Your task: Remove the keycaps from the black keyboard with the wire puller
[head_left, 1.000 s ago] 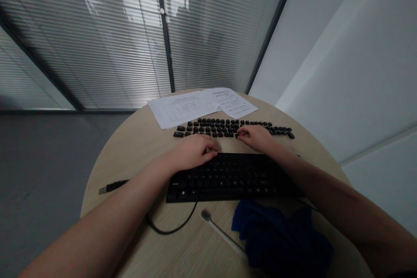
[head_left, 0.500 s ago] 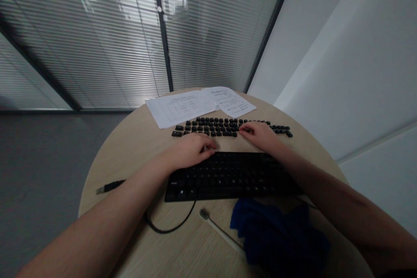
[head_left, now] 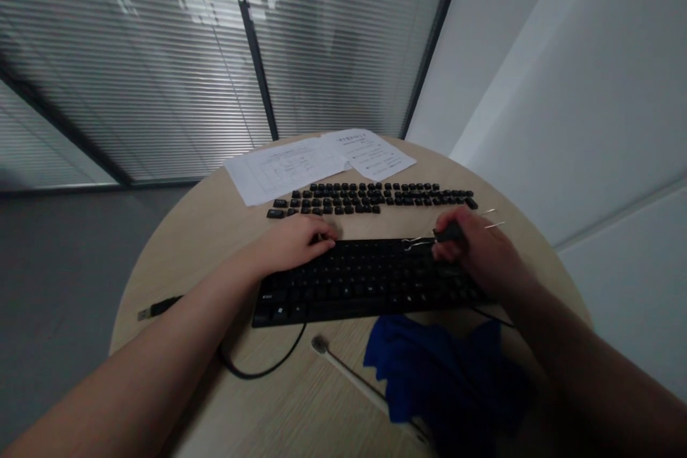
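Note:
A black keyboard (head_left: 343, 279) lies on a round wooden table (head_left: 198, 250). My right hand (head_left: 466, 240) is closed around the dark handle of a wire keycap puller (head_left: 418, 242), whose wire loops stick out to the left over the keyboard's upper right part. The fingers of my left hand (head_left: 300, 240) are curled at the keyboard's top left edge; whether they hold anything is hidden. Beyond the keyboard, loose black keycaps (head_left: 370, 197) stand in rows.
Two printed sheets (head_left: 290, 168) lie at the far edge. A toothbrush (head_left: 351, 376) and a blue cloth (head_left: 424, 365) are in front of the keyboard. At the left are a USB plug (head_left: 158, 308) and a looped cable (head_left: 262, 372). Blinds and a white wall stand beyond.
My right hand has moved from the keycap rows back to the keyboard's right part, and the wire puller now shows in it. My left hand stays at the keyboard's top left edge. The view has shifted slightly.

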The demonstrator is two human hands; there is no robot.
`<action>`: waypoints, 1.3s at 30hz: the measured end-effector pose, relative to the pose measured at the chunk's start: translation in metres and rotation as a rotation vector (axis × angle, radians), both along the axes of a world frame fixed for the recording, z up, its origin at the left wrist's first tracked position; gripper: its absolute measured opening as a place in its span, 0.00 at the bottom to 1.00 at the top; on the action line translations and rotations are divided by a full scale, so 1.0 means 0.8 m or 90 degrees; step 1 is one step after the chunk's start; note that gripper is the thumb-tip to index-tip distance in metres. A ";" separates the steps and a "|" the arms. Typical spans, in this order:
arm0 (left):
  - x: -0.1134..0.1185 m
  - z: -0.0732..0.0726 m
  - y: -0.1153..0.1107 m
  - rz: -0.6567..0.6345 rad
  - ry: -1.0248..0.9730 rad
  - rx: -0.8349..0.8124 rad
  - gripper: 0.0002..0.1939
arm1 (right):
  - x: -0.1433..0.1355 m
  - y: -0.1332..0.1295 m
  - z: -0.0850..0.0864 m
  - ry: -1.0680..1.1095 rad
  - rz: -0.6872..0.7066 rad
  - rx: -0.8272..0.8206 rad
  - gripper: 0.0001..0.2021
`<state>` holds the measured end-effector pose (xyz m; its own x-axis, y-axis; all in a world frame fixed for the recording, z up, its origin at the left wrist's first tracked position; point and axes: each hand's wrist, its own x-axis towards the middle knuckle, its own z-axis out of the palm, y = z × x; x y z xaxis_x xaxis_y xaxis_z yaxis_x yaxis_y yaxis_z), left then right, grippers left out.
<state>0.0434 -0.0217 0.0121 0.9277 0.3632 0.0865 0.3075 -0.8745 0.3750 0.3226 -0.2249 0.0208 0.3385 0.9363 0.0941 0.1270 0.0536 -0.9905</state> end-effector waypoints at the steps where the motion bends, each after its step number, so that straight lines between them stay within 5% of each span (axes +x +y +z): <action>1: -0.001 0.000 0.000 0.000 0.004 -0.007 0.15 | -0.003 0.002 0.001 0.039 0.038 0.000 0.22; 7: -0.002 -0.003 0.003 -0.001 0.017 -0.030 0.15 | -0.010 0.003 0.003 0.098 0.190 -0.024 0.22; 16: -0.003 -0.003 0.003 -0.001 0.017 -0.040 0.15 | -0.013 0.021 -0.028 0.037 0.057 0.045 0.30; 25: 0.000 -0.002 -0.009 -0.015 0.006 -0.010 0.14 | -0.021 0.014 -0.050 -0.020 0.084 -0.006 0.28; 39: 0.003 -0.007 -0.002 -0.015 -0.003 -0.032 0.14 | -0.017 0.008 -0.043 -0.063 0.123 0.028 0.27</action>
